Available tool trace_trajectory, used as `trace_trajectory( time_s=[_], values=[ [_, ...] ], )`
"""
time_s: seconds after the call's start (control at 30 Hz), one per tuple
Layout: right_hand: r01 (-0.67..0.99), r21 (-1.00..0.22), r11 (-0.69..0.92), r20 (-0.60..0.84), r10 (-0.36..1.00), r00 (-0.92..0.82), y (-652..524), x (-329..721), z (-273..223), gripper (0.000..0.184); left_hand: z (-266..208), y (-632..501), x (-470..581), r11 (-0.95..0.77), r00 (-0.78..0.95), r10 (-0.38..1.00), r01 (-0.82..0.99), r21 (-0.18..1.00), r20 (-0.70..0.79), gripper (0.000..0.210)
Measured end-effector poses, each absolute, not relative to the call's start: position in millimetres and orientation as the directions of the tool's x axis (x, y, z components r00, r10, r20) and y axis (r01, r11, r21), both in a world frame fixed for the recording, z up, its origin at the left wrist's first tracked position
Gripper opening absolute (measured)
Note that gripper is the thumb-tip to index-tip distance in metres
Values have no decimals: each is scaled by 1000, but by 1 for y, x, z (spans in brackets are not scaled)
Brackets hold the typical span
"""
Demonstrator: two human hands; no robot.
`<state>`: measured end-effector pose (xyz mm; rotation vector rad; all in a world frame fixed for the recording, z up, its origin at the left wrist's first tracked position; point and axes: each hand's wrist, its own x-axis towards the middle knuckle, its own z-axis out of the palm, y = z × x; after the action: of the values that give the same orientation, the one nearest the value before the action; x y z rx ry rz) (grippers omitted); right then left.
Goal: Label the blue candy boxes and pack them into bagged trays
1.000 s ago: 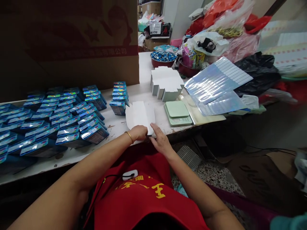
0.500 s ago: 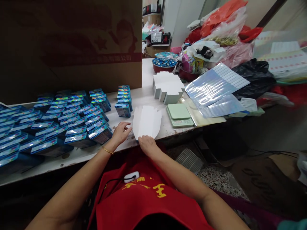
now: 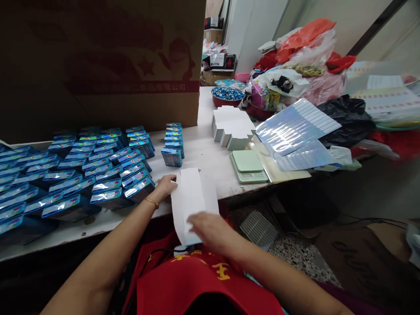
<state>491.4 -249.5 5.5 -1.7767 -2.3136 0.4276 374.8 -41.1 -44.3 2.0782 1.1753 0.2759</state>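
Note:
A flat white carton blank [image 3: 192, 197], creased lengthwise, hangs over the table's front edge toward my red apron. My left hand [image 3: 166, 185] is closed on its left edge, the thumb side against the card. Over the near right part of the blank is my right hand [image 3: 210, 229], smeared by motion. Its fingers point left across the white surface, and whether they grip the card I cannot make out. Just beyond the blank stands a short row of blue boxes [image 3: 172, 156] with shiny tops.
Many blue boxes [image 3: 106, 197] fill the table's left side before a big brown carton [image 3: 138, 105]. To the right are a stack of white blanks [image 3: 232, 122], a green scale [image 3: 248, 166] and shiny printed sheets [image 3: 292, 131]. Farther back stands a bowl of blue-wrapped pieces [image 3: 228, 94].
The carton blank has come nearer to my body, off the table's edge. My left hand has gone from beside it to gripping its left edge. My right hand has moved down with its near end.

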Motion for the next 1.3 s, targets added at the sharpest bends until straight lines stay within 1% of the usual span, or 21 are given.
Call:
trace_trajectory(
  time_s=[0.03, 0.1, 0.13, 0.17, 0.23, 0.3, 0.37, 0.43, 0.5, 0.53, 0.6, 0.67, 0.73, 0.83, 0.93, 1.0, 1.03, 1.1, 1.13, 1.2, 1.3],
  values=[
    [937, -332, 114, 45, 993, -105, -233, 505, 13, 26, -43, -43, 373, -296, 543, 823, 661, 689, -167, 35],
    [925, -330, -188, 122, 963, 240, -196, 532, 16, 35, -41, -45, 370, -240, 501, 844, 671, 702, -190, 40],
    [887, -351, -300, 71, 936, 345, -178, 543, 12, 39, -40, -46, 369, -225, 488, 850, 676, 701, -199, 42],
    [848, -379, -370, -25, 920, 390, -161, 553, 5, 39, -39, -47, 367, -211, 477, 854, 683, 700, -208, 43],
    [805, -426, -414, -186, 910, 370, -136, 562, -12, 33, -38, -47, 366, -174, 456, 859, 688, 705, -233, 44],
    [813, -454, -365, -199, 931, 306, -125, 560, -27, 29, -38, -47, 365, -120, 434, 860, 680, 723, -266, 45],
    [867, -440, -233, -127, 972, 197, -124, 554, -33, 35, -38, -47, 365, -110, 433, 859, 678, 727, -274, 45],
    [920, -384, -82, -112, 993, 41, -125, 548, -31, 39, -37, -46, 366, -193, 471, 852, 690, 698, -230, 45],
    [951, -308, 6, -186, 980, -66, -123, 543, -23, 40, -37, -45, 367, -297, 525, 829, 702, 647, -190, 44],
    [962, -273, 23, -230, 969, -89, -121, 542, -19, 42, -37, -44, 368, -315, 537, 820, 710, 630, -196, 44],
    [974, -219, 50, -316, 941, -120, -113, 538, -11, 46, -40, -43, 367, -269, 515, 822, 727, 632, -243, 46],
    [978, -183, 101, -376, 912, -165, -104, 533, -6, 48, -44, -44, 366, -178, 469, 838, 719, 672, -280, 47],
    [976, -152, 158, -416, 885, -208, -96, 526, -5, 45, -48, -45, 363, -143, 465, 844, 674, 725, -266, 48],
    [973, -148, 178, -410, 884, -224, -91, 517, -8, 33, -46, -45, 361, -220, 535, 818, 628, 746, -209, 48],
    [976, -164, 143, -354, 915, -194, -96, 521, -13, 31, -37, -41, 366, -342, 621, 753, 654, 675, -220, 42],
    [965, -263, 14, -256, 963, -84, -103, 532, -16, 32, -29, -37, 373, -390, 644, 714, 693, 607, -275, 30],
    [926, -367, -92, -217, 976, 11, -107, 539, -18, 31, -26, -36, 378, -397, 640, 705, 713, 578, -306, 27],
    [758, -581, -295, -221, 954, 201, -114, 552, -24, 23, -21, -36, 386, -375, 616, 699, 748, 548, -364, 28],
    [669, -651, -358, -257, 934, 250, -118, 557, -27, 18, -20, -37, 390, -355, 599, 703, 762, 542, -382, 29],
    [572, -718, -397, -321, 918, 234, -122, 563, -32, 14, -18, -39, 398, -322, 569, 722, 780, 536, -393, 27],
    [537, -758, -372, -336, 927, 168, -124, 564, -37, 19, -18, -42, 405, -325, 552, 743, 792, 517, -378, 21]
  ],
)
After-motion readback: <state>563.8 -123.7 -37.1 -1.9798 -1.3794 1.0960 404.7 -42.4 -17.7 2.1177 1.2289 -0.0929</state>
